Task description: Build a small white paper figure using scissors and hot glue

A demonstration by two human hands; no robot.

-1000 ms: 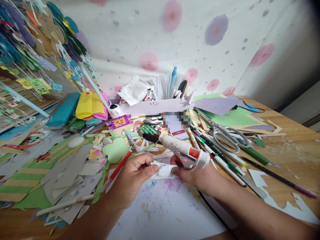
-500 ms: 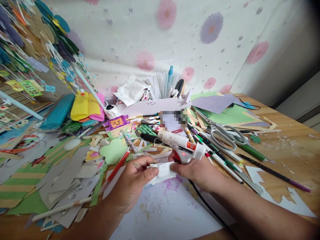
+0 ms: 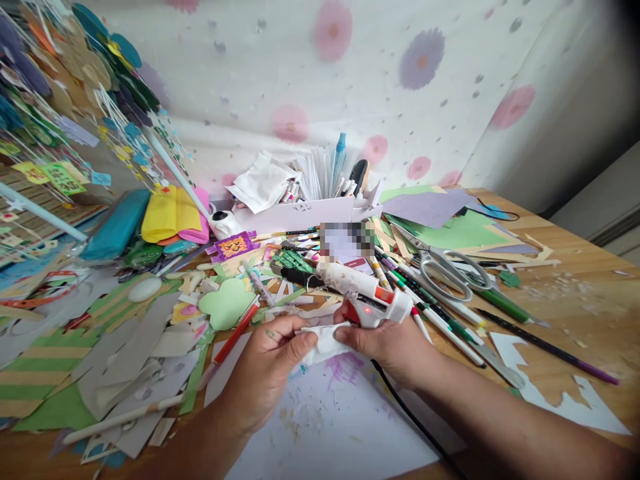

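The right hand [image 3: 387,343], still gripping the hot-glue gun [image 3: 350,280], has brought its thumb farther in over the folded white piece [image 3: 324,347], nearer the left thumb, which suggests finger-pressing rather than gluing just now. The left hand [image 3: 270,363] pinches the piece's other end, above the colour-marked white paper [image 3: 310,433]

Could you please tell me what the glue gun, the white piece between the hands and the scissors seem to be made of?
Glue gun: probably hard plastic with a soft shine, judging by its moulded white-and-red body.
White piece: perhaps soft paper or thin cloth, matt and creased.
Scissors: apparently metal, from the grey gleam on blades and handles.
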